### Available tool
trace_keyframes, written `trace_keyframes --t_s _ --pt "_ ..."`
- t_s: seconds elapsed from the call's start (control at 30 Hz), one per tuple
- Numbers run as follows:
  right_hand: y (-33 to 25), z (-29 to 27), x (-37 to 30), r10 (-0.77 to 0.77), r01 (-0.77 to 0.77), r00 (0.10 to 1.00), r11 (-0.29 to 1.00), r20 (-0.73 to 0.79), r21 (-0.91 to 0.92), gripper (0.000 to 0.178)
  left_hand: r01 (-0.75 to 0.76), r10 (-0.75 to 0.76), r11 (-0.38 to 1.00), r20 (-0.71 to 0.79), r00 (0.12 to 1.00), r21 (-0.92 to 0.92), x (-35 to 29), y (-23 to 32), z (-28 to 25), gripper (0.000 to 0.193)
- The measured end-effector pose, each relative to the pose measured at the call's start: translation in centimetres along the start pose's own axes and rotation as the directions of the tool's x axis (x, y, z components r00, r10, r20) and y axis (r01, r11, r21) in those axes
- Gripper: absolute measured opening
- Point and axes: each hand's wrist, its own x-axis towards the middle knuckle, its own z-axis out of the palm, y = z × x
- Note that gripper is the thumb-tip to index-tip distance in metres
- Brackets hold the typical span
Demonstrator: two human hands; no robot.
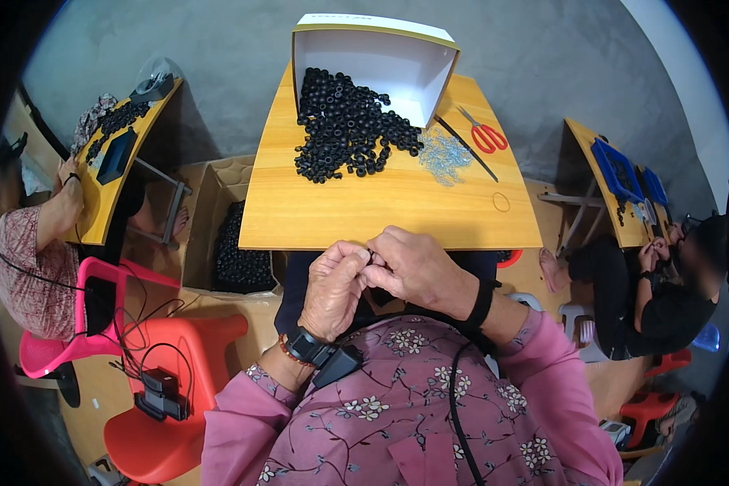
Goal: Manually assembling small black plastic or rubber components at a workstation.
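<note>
My left hand and my right hand meet just in front of the table's near edge, fingertips pinched together. Between them shows a bit of a small black piece, mostly covered by the fingers. Beyond the hands, a heap of small black round parts spills from a white box tipped on its side. Right of the heap lies a small pile of clear, thin pieces. Alongside are a thin black stick, red-handled scissors and a rubber band.
The wooden table ends just past my hands. A cardboard box of black parts stands on the floor at left, near a red stool with black devices and cables. People work at side tables left and right.
</note>
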Motion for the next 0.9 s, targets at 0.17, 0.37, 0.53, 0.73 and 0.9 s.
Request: trace_keyframes --t_s 0.17,0.37,0.53,0.73,0.9 --pt "-0.1 -0.2 0.1 0.003 -0.003 1.000 1.000 -0.017 0.014 0.027 0.131 -0.130 0.991 -0.017 0.991 0.014 0.0 1.1 -0.5 0.011" --pt "0.1 -0.3 -0.2 -0.037 0.041 0.996 0.998 -0.084 0.054 0.026 0.148 -0.149 0.989 0.011 0.989 0.030 0.0 0.7 -0.5 0.013" --pt "0.1 0.0 -0.2 -0.086 0.093 0.990 0.994 -0.108 0.061 0.026 0.066 -0.065 0.996 -0.016 0.998 0.059 -0.3 0.4 0.1 0.013" --pt "0.4 0.9 -0.6 -0.102 0.119 0.983 0.987 -0.155 0.106 0.026 -0.026 0.036 0.981 -0.049 0.998 0.190 -0.3 -0.4 -0.1 0.011" --pt "0.1 1.0 -1.1 -0.196 0.191 0.958 0.981 -0.209 -0.044 0.024 -0.024 0.024 0.960 0.004 1.000 0.280 -0.5 -0.3 -0.7 0.012"
